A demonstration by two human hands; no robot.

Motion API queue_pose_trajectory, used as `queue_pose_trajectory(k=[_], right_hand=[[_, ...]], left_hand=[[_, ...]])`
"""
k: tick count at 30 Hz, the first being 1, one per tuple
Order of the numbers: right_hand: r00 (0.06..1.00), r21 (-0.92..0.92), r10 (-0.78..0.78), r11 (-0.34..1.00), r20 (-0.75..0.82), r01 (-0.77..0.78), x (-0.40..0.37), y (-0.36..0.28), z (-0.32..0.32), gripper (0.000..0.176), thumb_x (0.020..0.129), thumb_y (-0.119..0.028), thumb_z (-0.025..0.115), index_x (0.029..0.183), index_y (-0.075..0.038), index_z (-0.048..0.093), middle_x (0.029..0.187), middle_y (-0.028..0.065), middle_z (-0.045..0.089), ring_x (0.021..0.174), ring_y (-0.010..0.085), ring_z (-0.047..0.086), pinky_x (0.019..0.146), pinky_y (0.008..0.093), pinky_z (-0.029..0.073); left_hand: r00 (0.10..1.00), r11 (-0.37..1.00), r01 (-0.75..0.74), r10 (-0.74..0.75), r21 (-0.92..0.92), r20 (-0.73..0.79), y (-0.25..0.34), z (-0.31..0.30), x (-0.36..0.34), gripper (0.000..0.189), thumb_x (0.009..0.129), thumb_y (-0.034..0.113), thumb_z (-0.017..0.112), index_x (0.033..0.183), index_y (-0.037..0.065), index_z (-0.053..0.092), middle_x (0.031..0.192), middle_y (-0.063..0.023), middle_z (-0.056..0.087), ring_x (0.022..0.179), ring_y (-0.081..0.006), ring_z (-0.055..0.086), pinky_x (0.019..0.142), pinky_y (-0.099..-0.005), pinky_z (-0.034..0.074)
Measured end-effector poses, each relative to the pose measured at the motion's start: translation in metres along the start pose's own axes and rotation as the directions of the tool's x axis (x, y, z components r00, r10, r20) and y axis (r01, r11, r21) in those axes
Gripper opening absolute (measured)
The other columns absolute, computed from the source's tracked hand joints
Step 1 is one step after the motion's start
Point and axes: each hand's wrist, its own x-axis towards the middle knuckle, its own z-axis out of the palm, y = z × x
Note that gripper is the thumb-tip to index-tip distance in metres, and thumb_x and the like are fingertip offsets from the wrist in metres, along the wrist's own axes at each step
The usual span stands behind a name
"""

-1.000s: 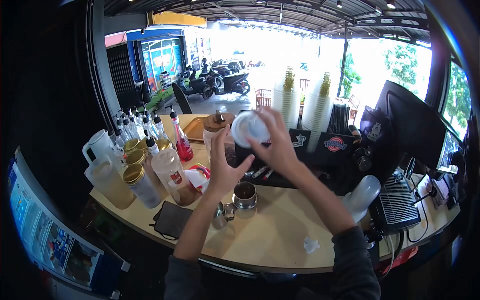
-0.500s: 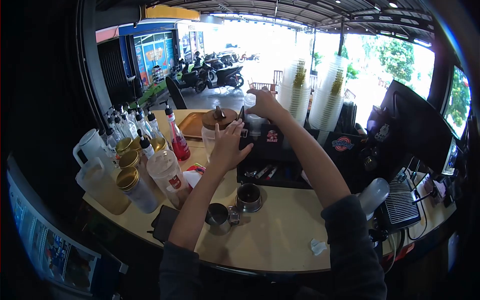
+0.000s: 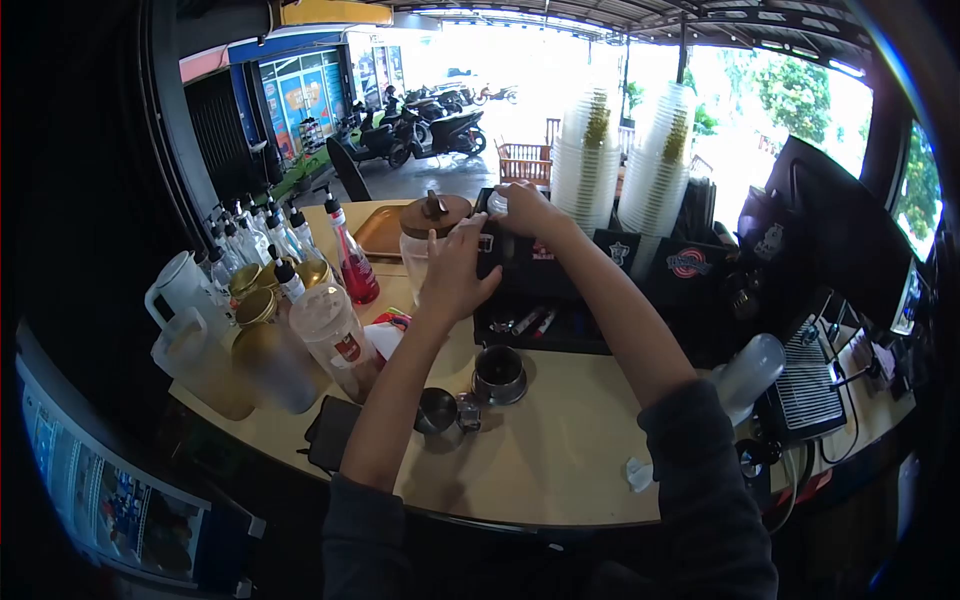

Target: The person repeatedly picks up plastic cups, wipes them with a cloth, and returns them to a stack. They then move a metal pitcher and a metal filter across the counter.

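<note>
**Two hands at a black rack on a drinks counter**

At far left stood two clear jugs (image 3: 195,350), with gold-lidded jars (image 3: 258,306) and a row of pump bottles (image 3: 250,240) just behind them. A red bottle (image 3: 357,275) rose beside a clear tub (image 3: 335,335), and a dark wallet (image 3: 328,435) lay near the edge of the counter (image 3: 560,450). Farther back, a brown tray (image 3: 378,232) lay just beside a canister (image 3: 430,235) with a wooden lid.

The left hand (image 3: 458,272) was spread open with its fingers extended. It lay against the left front corner of the rack (image 3: 560,285), between the rack and the canister, and gripped nothing visible. Below the forearm, a jigger (image 3: 437,410) touched a steel cup (image 3: 498,375) with dark contents.

The rack stood at the middle of the counter, and pens (image 3: 530,322) lay in its lower shelf. The right hand (image 3: 528,212) rested on top of the rack. Its fingers curled over a white piece (image 3: 497,204) at the rack's upper left corner, too small to identify.

Two cup stacks (image 3: 585,165) stood just behind the rack to the right. A crumpled tissue (image 3: 637,473) lay near the counter's front edge, beside the right sleeve.
</note>
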Motion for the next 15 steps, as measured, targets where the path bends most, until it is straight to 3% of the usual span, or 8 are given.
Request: queue_pose_trajectory(k=[3, 5, 7, 8, 9, 11, 14, 15], right_hand=[[0.999, 0.008, 0.035, 0.999, -0.035, -0.034, -0.005, 0.001, -0.005, 0.056, 0.071, -0.019, 0.066, 0.12, 0.006, 0.054, 0.111, 0.0286, 0.059, 0.108, 0.0394, 0.056, 0.095, 0.0405, 0.044], [0.98, 0.215, 0.023, 0.976, -0.196, 0.02, -0.021, -0.004, -0.012, 0.053, 0.071, -0.011, 0.061, 0.117, 0.011, 0.051, 0.113, 0.0287, 0.056, 0.11, 0.0391, 0.054, 0.096, 0.0395, 0.043], [0.896, 0.283, -0.026, 0.944, -0.443, 0.167, -0.054, -0.018, -0.028, 0.043, 0.068, -0.008, 0.061, 0.108, 0.006, 0.06, 0.108, 0.0249, 0.06, 0.101, 0.0379, 0.058, 0.089, 0.0397, 0.046], [0.891, 0.401, 0.018, 0.897, -0.454, 0.186, -0.074, -0.024, -0.032, 0.036, 0.069, -0.008, 0.061, 0.103, 0.004, 0.061, 0.102, 0.0221, 0.061, 0.093, 0.0353, 0.06, 0.082, 0.0387, 0.048], [0.886, 0.51, 0.066, 0.836, -0.458, 0.201, -0.097, -0.027, -0.036, 0.03, 0.07, -0.007, 0.062, 0.098, 0.002, 0.063, 0.096, 0.0192, 0.063, 0.085, 0.0328, 0.063, 0.074, 0.0378, 0.05], [0.858, 0.569, 0.079, 0.779, -0.507, 0.265, -0.15, -0.033, -0.045, 0.015, 0.077, -0.006, 0.064, 0.09, 0.002, 0.062, 0.077, 0.0093, 0.058, 0.068, 0.0147, 0.059, 0.061, 0.0253, 0.049], [0.873, 0.599, 0.148, 0.779, -0.465, 0.186, -0.233, -0.035, -0.061, 0.01, 0.077, -0.005, 0.066, 0.083, 0.001, 0.062, 0.075, 0.007, 0.056, 0.062, 0.0127, 0.054, 0.054, 0.0245, 0.044], [0.872, 0.596, 0.165, 0.785, -0.461, 0.167, -0.257, -0.034, -0.064, 0.01, 0.077, -0.005, 0.066, 0.083, 0.001, 0.062, 0.075, 0.007, 0.056, 0.062, 0.0127, 0.054, 0.054, 0.0245, 0.044]], left_hand=[[0.997, 1.0, -0.015, 0.014, -0.012, -0.078, 0.016, -0.01, -0.002, 0.072, 0.074, 0.024, 0.07, 0.135, 0.007, 0.035, 0.131, -0.0145, 0.046, 0.126, -0.0314, 0.04, 0.105, -0.0581, 0.022], [0.985, 0.998, -0.057, 0.057, 0.009, -0.161, 0.035, -0.017, -0.011, 0.069, 0.075, 0.021, 0.07, 0.133, 0.006, 0.037, 0.129, -0.0151, 0.047, 0.125, -0.032, 0.042, 0.105, -0.0547, 0.025], [0.956, 0.933, -0.064, -0.044, -0.353, -0.289, 0.062, -0.024, -0.02, 0.057, 0.076, 0.013, 0.069, 0.127, 0.003, 0.045, 0.123, -0.015, 0.051, 0.117, -0.0294, 0.048, 0.102, -0.0445, 0.033], [0.937, 0.878, -0.1, -0.076, -0.468, -0.342, 0.078, -0.023, -0.025, 0.043, 0.079, 0.006, 0.066, 0.119, 0.001, 0.051, 0.115, -0.0126, 0.054, 0.108, -0.0233, 0.053, 0.097, -0.0345, 0.039], [0.941, 0.867, -0.114, -0.063, -0.485, -0.333, 0.09, -0.015, -0.033, 0.043, 0.079, 0.006, 0.066, 0.119, 0.001, 0.051, 0.115, -0.0126, 0.054, 0.108, -0.0233, 0.053, 0.097, -0.0345, 0.039], [0.937, 0.668, -0.145, -0.144, -0.73, -0.318, 0.113, 0.006, -0.049, 0.037, 0.082, 0.004, 0.063, 0.116, 0.001, 0.049, 0.109, -0.0099, 0.054, 0.104, -0.0181, 0.054, 0.093, -0.0309, 0.041], [0.953, 0.387, -0.096, -0.231, -0.917, -0.198, 0.163, 0.036, -0.066, 0.032, 0.081, 0.004, 0.064, 0.109, -0.001, 0.048, 0.102, -0.008, 0.052, 0.096, -0.0158, 0.054, 0.086, -0.0283, 0.044], [0.957, 0.37, -0.088, -0.227, -0.925, -0.182, 0.177, 0.048, -0.07, 0.032, 0.081, 0.004, 0.064, 0.109, -0.001, 0.048, 0.102, -0.008, 0.052, 0.096, -0.0158, 0.054, 0.086, -0.0283, 0.044]])
